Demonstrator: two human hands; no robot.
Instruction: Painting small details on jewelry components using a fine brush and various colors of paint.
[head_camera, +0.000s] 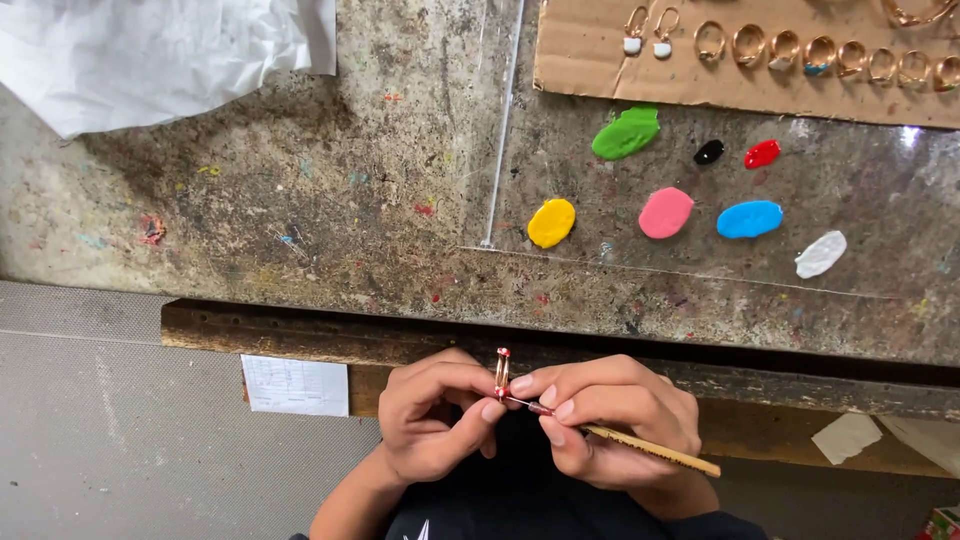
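My left hand (432, 415) pinches a small gold ring (502, 372) upright between closed fingers, just below the table (300, 200) edge. My right hand (610, 415) grips a thin stick (650, 452), its long axis running from lower right up-left to the ring, the tip seemingly touching it. On the table: seven paint blobs (665, 212), and about ten gold pieces on a cardboard sheet (580, 50).

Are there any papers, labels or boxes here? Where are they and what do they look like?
Paper slip with small print: white rectangle stuck on the bench front, left of the hands.
Crumpled paper sheet: white, top left on the worktop.
Cardboard sheet: brown, flat, top right, carrying a row of gold rings.
Small package corner: red and green, bottom right edge, mostly cut off.
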